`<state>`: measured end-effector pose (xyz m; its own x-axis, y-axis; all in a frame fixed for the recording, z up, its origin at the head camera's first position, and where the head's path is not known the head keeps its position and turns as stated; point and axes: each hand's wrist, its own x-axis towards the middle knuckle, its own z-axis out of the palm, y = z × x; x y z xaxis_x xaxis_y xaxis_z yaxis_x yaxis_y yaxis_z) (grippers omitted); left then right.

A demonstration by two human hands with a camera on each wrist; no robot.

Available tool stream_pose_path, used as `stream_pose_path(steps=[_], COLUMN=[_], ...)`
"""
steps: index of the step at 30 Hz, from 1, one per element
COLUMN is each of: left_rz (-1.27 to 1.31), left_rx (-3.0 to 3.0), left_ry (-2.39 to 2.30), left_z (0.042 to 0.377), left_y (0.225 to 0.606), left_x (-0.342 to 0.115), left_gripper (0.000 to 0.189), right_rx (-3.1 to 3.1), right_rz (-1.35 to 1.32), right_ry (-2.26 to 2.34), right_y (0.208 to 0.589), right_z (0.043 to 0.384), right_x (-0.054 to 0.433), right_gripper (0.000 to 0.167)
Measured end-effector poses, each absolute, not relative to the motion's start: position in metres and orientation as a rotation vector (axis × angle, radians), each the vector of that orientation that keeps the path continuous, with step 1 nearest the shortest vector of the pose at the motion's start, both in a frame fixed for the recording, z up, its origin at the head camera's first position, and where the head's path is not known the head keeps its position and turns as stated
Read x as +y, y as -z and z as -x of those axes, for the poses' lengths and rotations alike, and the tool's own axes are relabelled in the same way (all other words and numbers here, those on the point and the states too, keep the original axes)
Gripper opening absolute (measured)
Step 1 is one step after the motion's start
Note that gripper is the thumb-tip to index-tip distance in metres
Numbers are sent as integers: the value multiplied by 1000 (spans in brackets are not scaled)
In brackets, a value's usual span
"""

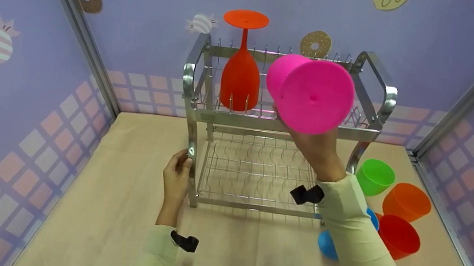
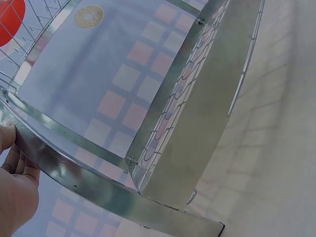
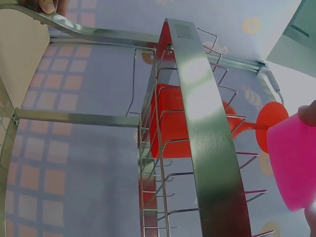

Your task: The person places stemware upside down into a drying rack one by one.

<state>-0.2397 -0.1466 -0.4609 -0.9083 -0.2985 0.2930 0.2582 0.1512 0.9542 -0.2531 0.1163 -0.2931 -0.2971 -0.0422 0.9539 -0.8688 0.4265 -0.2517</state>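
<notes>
A two-tier metal dish rack (image 1: 265, 123) stands on the table. On its upper tier an orange goblet (image 1: 241, 80) rests upside down, its round foot on top. My right hand (image 1: 317, 151) holds a pink plastic cup (image 1: 312, 95) in front of the upper tier, right of the goblet. The cup's flat round end faces the head camera and covers most of the fingers; fingertips (image 3: 308, 113) show against it in the right wrist view. With thumb and fingers, my left hand (image 1: 176, 179) grips the rack's left upright (image 2: 74, 173).
Right of the rack stand a green cup (image 1: 375, 178), an orange cup (image 1: 407, 201) and a red cup (image 1: 399, 236). Blue cups (image 1: 327, 246) are partly hidden by the right sleeve. Wire dividers (image 1: 255, 170) line the lower tier. Patterned walls enclose the table.
</notes>
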Motion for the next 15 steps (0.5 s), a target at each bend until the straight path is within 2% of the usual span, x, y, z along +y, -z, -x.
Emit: stream_pose_path(steps=[1,3,15], left_rz=[-36,-31,-32], left_rx=[-2018,-2015,-2051], left_ry=[1806,1799,1764], left_z=[240,240,239], left_y=[461,461,463], left_x=[-147,-147,-146], left_gripper=[33,33,31], right_rx=[-1614,-1627,-1819], right_rz=[-816,-796,-709], right_ry=[-1219,-1312,-1160], right_y=[292,290,275], right_z=[255,258,271], right_x=[116,115,115], right_gripper=[69,77,64])
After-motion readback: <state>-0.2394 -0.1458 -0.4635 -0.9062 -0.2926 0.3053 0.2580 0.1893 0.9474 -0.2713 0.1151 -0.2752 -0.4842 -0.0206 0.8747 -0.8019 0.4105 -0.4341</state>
